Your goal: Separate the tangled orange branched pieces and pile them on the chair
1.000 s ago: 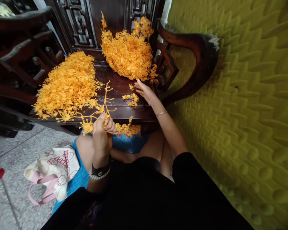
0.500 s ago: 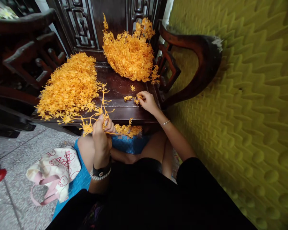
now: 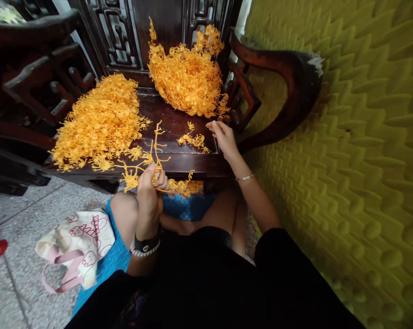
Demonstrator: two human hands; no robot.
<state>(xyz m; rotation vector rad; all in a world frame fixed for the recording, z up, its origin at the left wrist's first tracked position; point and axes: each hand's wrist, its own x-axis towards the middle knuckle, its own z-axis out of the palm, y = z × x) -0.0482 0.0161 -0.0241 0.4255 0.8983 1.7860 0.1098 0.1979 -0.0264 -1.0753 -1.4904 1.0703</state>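
My left hand (image 3: 152, 187) is closed around an orange branching plastic stem (image 3: 156, 145), with bare prongs standing up and small spidery tips at its left side. Over the right part of the seat hovers my right hand (image 3: 223, 138), its fingers stretched out and holding nothing visible. Just left of those fingers lie several small orange spidery pieces (image 3: 194, 140). A wide heap of similar orange pieces (image 3: 101, 123) covers the left of the seat, and a second tangled orange pile (image 3: 189, 80) rests at the back right.
The dark wooden chair (image 3: 158, 105) has a carved back and a curved armrest (image 3: 288, 91) at the right. A yellow-green embossed wall (image 3: 357, 160) stands beside it. More orange pieces (image 3: 189, 187) sit below the seat edge. A white cloth bag (image 3: 89, 242) is at the lower left.
My right hand has let go of the small orange pieces on the seat and moved up and right. My left hand and its stem have shifted slightly right.
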